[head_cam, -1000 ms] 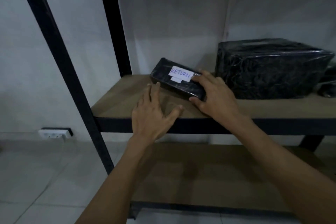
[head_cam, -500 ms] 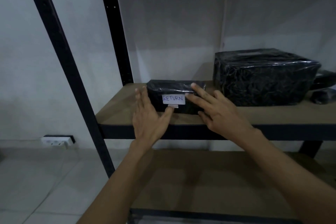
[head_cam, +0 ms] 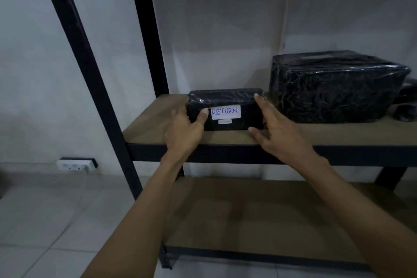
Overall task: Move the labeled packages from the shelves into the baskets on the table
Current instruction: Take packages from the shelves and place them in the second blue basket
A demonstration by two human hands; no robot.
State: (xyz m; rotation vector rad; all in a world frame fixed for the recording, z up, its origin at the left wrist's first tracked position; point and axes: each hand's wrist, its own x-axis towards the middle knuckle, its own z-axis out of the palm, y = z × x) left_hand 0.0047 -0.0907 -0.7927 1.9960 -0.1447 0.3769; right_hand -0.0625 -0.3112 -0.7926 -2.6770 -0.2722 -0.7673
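Note:
A small black-wrapped package [head_cam: 225, 100] with a white label reading RETURN stands on its long edge on the wooden shelf [head_cam: 153, 128], label facing me. My left hand [head_cam: 185, 128] grips its left end, thumb on the front face beside the label. My right hand [head_cam: 275, 128] holds its right end, fingers along the side and thumb under the lower front corner. A bigger black-wrapped package [head_cam: 336, 88] sits on the same shelf to the right, no label visible on it.
Black metal uprights [head_cam: 90, 79] frame the shelf on the left. A lower wooden shelf [head_cam: 259, 216] lies beneath. Another dark wrapped item [head_cam: 406, 106] shows at the right edge. A white power strip [head_cam: 74, 164] lies on the tiled floor by the wall.
The RETURN package has been turned from lying slanted on the shelf to standing with its label facing me. Both hands have closed onto its ends.

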